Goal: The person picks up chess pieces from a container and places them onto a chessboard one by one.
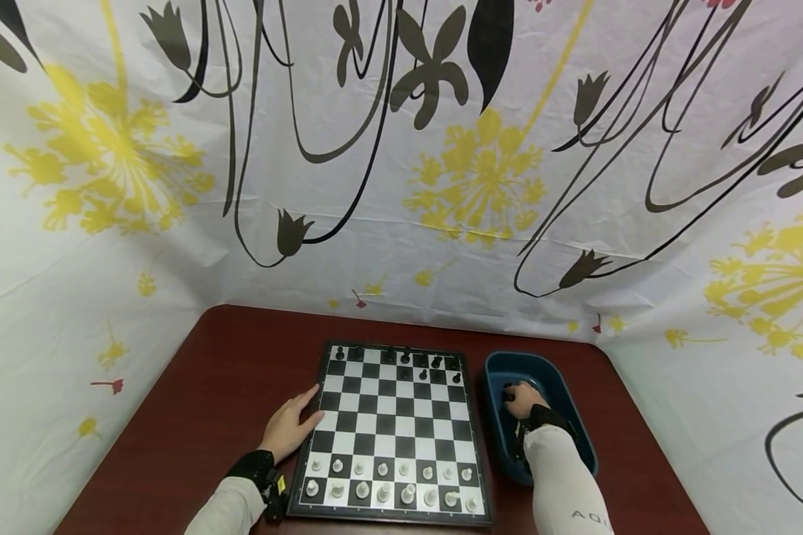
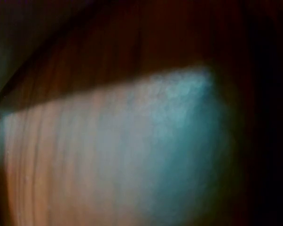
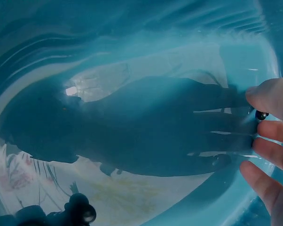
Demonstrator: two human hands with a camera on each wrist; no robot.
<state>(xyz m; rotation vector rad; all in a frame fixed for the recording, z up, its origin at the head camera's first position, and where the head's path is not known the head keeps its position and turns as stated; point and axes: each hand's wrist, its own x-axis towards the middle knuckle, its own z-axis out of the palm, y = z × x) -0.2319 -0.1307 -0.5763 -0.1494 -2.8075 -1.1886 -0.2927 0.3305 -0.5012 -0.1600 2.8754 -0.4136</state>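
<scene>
My right hand [image 1: 525,401] reaches into a blue plastic tub [image 1: 491,431] to the right of the chessboard [image 1: 386,425]. In the right wrist view, its thumb and fingers pinch a small black chess piece [image 3: 261,114] near the tub's end wall. More black pieces [image 3: 78,209] lie in the tub at the lower left of that view. My left hand [image 1: 288,429] rests at the board's left edge with its fingers extended. White pieces [image 1: 408,493] stand on the two near rows, and several black pieces [image 1: 405,358] stand on the far rows. The left wrist view is mostly blurred wood.
The board and tub sit on a dark reddish-brown table [image 1: 241,357]. White cloth [image 1: 375,186] with yellow and grey flower prints hangs behind the table and along both sides. The tub's shiny bottom reflects my right hand.
</scene>
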